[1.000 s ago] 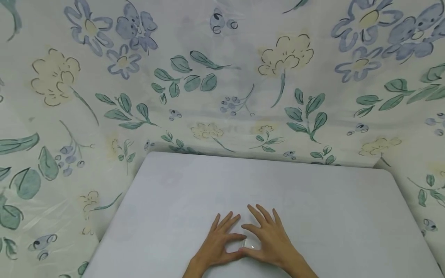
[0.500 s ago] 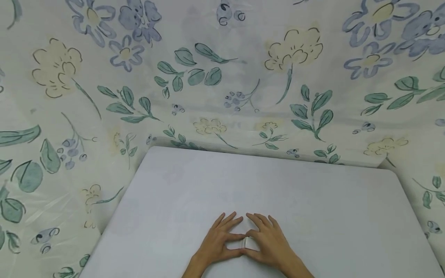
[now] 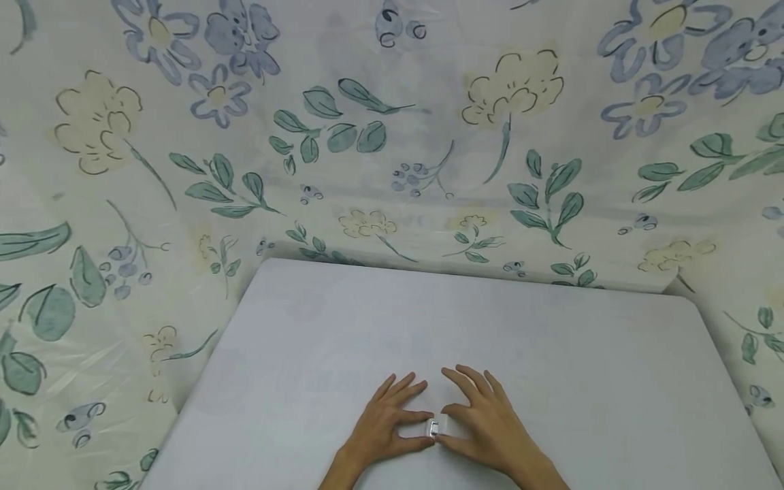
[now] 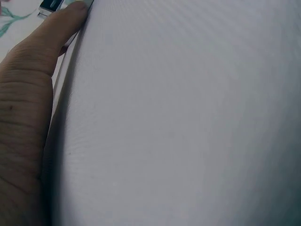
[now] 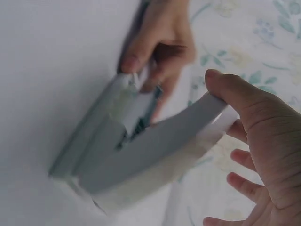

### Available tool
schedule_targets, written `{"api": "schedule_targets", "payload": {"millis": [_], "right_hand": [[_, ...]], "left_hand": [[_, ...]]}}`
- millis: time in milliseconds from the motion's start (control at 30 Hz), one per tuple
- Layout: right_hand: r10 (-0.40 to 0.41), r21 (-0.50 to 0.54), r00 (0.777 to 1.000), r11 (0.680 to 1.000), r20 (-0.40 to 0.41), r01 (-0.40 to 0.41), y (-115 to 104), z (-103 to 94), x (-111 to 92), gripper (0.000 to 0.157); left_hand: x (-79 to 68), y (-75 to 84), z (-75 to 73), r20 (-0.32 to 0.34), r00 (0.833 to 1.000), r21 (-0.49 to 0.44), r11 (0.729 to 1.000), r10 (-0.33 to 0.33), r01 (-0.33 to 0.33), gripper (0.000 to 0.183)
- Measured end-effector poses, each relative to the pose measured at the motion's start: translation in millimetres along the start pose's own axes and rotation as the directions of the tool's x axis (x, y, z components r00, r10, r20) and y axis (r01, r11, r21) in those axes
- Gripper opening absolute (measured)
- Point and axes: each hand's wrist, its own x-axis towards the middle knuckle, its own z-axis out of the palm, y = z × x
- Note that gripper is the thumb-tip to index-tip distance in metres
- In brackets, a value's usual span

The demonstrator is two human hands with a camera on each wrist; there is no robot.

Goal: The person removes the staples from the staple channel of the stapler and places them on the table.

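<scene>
A small white hinged case [image 3: 434,427] stands between the two hands on the white table. In the right wrist view its lid [image 5: 160,150] is swung away from the base [image 5: 87,139], and the inside shows dark, blurred shapes. My left hand [image 3: 384,429] pinches the base between thumb and finger, other fingers spread. My right hand [image 3: 490,432] holds the raised lid at its edge by thumb and forefinger; its other fingers are spread apart. The left wrist view catches only the left thumb [image 4: 37,52] against a corner of the case [image 4: 49,6].
The white tabletop [image 3: 465,327] stretches around both hands, with rounded far corners. Floral-patterned sheeting [image 3: 404,143] rises behind the table and along both sides.
The right hand first closed in on the case, then drew slightly right with the lid. A dark, shiny interior now shows. The left hand stays nearly still. The head view tilted a little.
</scene>
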Motion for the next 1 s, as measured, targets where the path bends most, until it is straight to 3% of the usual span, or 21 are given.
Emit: {"api": "schedule_targets", "payload": {"millis": [200, 367, 500, 633, 700, 833, 1000], "right_hand": [[-0.008, -0.009, 0.998, 1.0, -0.058, 0.008, 12, -25.5, -12, 0.037], [0.031, -0.021, 0.995, 0.999, -0.092, -0.033, 27, -48.6, -33, 0.037], [0.06, 0.0, 0.989, 0.998, -0.138, -0.06, 45, -62.5, -54, 0.056], [0.072, 0.014, 0.985, 0.997, -0.158, -0.071, 70, -65.4, -81, 0.061], [0.087, 0.013, 0.985, 0.996, -0.149, -0.086, 82, -62.5, -96, 0.061], [0.148, -0.01, 0.986, 0.989, -0.071, -0.149, 97, -50.8, -121, 0.042], [0.273, -0.007, 0.961, 0.962, 0.037, -0.273, 98, -43.3, -132, 0.049]], "left_hand": [[0.5, 1.1, -0.2, 0.009, 0.999, -0.024, 0.999, -0.033, 0.033, 0.039], [0.8, 0.4, 2.2, -0.007, 1.0, -0.033, 0.999, -0.019, 0.018, 0.039], [0.6, -1.3, 3.3, -0.018, 1.0, -0.024, 1.0, -0.006, 0.005, 0.039], [-0.4, -2.1, 2.6, -0.017, 1.0, -0.023, 1.0, -0.006, 0.005, 0.039], [-0.6, -1.9, 1.8, -0.011, 1.0, -0.026, 1.0, -0.006, 0.006, 0.039], [0.4, -0.9, -0.3, -0.006, 1.0, -0.035, 0.999, -0.013, 0.013, 0.039], [2.0, 0.4, -1.2, 0.001, 1.0, -0.032, 0.999, -0.015, 0.015, 0.039]]}}
